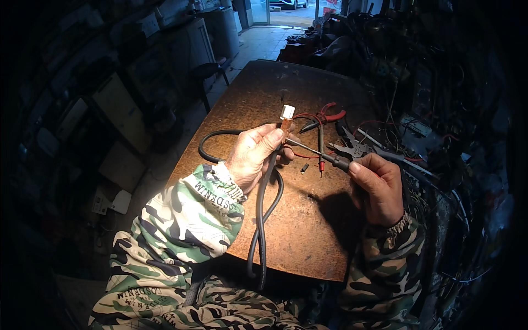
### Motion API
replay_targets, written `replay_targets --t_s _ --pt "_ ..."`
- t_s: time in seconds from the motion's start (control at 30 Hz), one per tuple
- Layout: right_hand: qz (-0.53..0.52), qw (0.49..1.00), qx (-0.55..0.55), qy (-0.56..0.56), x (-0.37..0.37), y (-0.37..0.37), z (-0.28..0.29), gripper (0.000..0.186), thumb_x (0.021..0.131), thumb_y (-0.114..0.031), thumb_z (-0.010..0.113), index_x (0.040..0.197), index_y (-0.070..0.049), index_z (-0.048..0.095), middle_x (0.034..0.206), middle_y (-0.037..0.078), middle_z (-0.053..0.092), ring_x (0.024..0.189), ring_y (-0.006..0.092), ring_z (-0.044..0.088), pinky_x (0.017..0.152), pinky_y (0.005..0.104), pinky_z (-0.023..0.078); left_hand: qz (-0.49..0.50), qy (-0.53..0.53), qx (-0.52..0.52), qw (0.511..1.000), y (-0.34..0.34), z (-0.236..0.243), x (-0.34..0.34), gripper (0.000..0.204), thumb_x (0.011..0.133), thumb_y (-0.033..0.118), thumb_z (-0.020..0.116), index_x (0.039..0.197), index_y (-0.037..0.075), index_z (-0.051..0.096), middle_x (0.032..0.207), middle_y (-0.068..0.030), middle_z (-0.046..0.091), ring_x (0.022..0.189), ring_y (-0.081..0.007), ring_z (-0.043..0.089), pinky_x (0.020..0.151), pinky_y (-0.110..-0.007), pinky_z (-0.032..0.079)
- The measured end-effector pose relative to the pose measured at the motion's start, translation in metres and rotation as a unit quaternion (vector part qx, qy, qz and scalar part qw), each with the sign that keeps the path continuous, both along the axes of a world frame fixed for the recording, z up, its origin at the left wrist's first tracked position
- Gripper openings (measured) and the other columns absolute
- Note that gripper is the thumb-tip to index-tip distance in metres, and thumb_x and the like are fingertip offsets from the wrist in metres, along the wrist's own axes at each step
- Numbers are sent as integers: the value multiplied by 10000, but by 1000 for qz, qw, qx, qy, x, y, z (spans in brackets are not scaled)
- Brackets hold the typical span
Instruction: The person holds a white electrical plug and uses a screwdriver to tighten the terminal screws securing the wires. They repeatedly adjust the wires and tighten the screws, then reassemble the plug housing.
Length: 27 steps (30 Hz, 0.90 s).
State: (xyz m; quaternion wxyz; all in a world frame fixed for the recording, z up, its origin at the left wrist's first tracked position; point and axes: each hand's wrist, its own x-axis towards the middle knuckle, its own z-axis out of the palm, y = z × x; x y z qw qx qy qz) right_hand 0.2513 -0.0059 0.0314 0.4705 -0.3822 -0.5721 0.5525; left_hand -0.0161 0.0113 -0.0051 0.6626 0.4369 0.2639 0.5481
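My left hand [255,148] is closed around the end of a black cable [266,192], pinching a small connector [287,113] between thumb and fingers. The connector has a white top and an orange-brown lower part. In my right hand [379,184] is a screwdriver [340,163], gripped by its dark handle. Its thin shaft points left, and the tip meets the connector beside my left thumb; the exact contact point is too small to make out. The cable loops on the table behind my left wrist, crosses itself and hangs over the near edge.
On the wooden table [308,231] lie red-handled pliers [329,114], grey pliers [352,148], a test probe [322,166] with a red end, and a small dark piece [304,168]. Cluttered parts and wires [423,132] crowd the right side. A dark stool [206,71] stands beyond the table's left edge.
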Motion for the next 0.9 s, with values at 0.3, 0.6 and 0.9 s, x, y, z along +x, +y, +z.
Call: replay_targets --t_s 0.3,0.6,0.9 --pt "-41 998 28 -41 -11 -3 1 339 947 -294 672 832 24 644 567 -13 522 441 49 446 391 206 323 12 0 7 1000 2 -4 1 386 1017 256 585 1285 -20 550 1124 -116 671 902 -126 680 788 -239 581" --pt "21 995 -88 -38 5 -1 10 259 908 -208 708 845 33 638 586 -9 537 452 44 453 413 197 360 3 8 15 1000 1 -2 2 402 1025 266 569 1303 -23 539 1118 -110 669 902 -118 672 791 -231 572" --pt "2 999 -23 -46 3 -3 5 299 945 -247 688 795 7 641 589 -17 535 463 32 447 415 191 332 6 6 -1 1000 0 -1 3 400 1026 261 567 1302 -27 544 1113 -117 675 867 -121 678 733 -205 575"
